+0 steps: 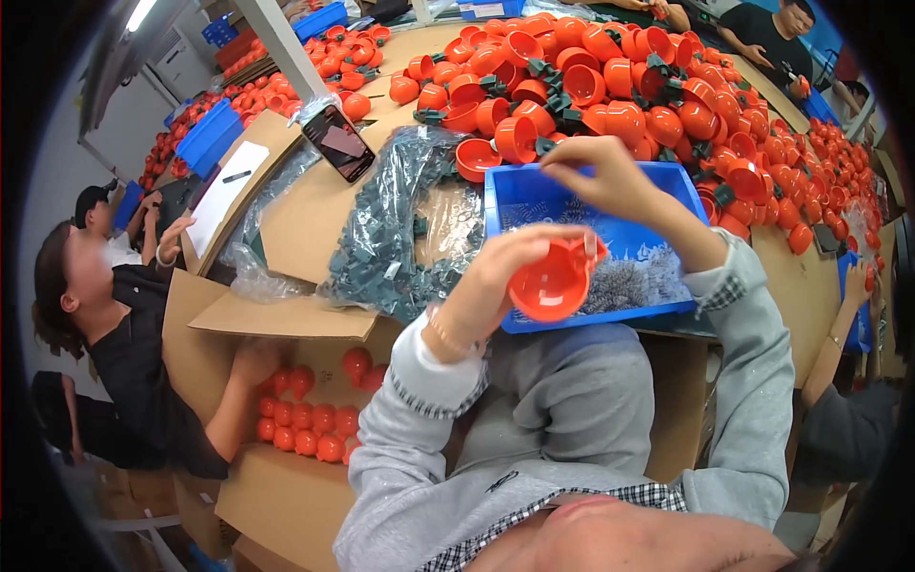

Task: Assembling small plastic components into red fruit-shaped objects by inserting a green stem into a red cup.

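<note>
Round orange plastic half-shell (551,283), hollow facing near, above near edge of blue plastic bin (534,195); clamped in left hand (510,257). Right hand (596,172) fingertips pinched together (contents too small to tell).

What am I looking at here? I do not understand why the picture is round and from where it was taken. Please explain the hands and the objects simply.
There is no machine here. A person wears a wide fisheye camera on the head, looking down, so the edges bend and the person's own grey sleeves come up from below. The left hand holds an orange plastic half-shell, open side toward the camera. The right hand is raised above the blue tray, fingers pinched; what they pinch is too small to tell. The tray holds small grey metal pieces. Beside it lies a clear bag of dark green plastic parts, and behind is a big pile of orange half-shells. Other people work around the table.
</note>
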